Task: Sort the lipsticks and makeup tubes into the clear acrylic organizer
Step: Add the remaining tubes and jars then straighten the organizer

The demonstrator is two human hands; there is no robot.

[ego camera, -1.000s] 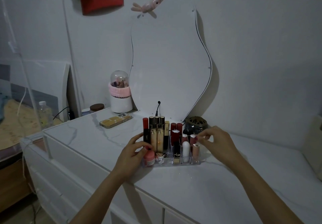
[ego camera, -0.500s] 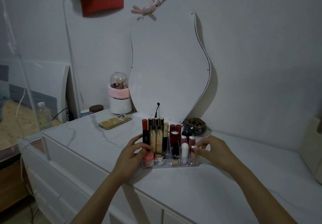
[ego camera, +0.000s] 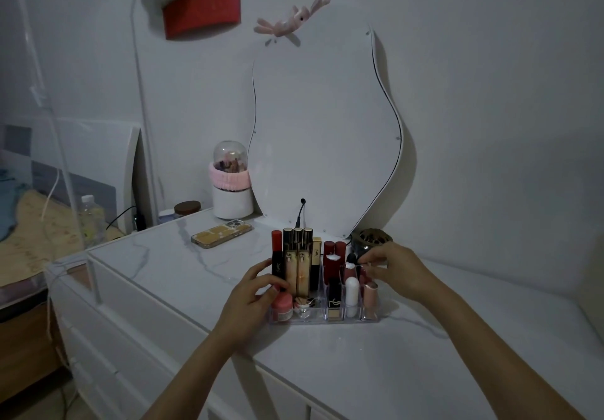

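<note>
- The left hand (ego camera: 253,292) curls its grip round the left end of the clear acrylic organizer (ego camera: 327,316), thumb by the black and red lipstick (ego camera: 277,261) at that end, fingertips just above the pink jar (ego camera: 283,306) in the front row.
- The right hand (ego camera: 397,272) has its grip pinched at the organizer's right rear corner, fingertips on the top of a small tube there; which tube it pinches is too small to tell.
- The organizer stands on the desk (ego camera: 425,370), near the front edge, its slots filled: gold tubes (ego camera: 298,269) upright behind the pink jar, dark red lipsticks (ego camera: 334,256) in the middle, a white tube (ego camera: 351,290) and a pale pink tube (ego camera: 370,295) at the right front.
- Right of the organizer the desk runs open toward the wall.
- Left of it lies bare marble top as far as the desk's left edge.
- Behind the organizer the wavy mirror (ego camera: 327,125) leans on the wall, with a dark round dish (ego camera: 374,238) just behind the right hand.
- Behind and left of the organizer lies a phone (ego camera: 221,233), well apart, and further back a white domed container (ego camera: 231,187).
</note>
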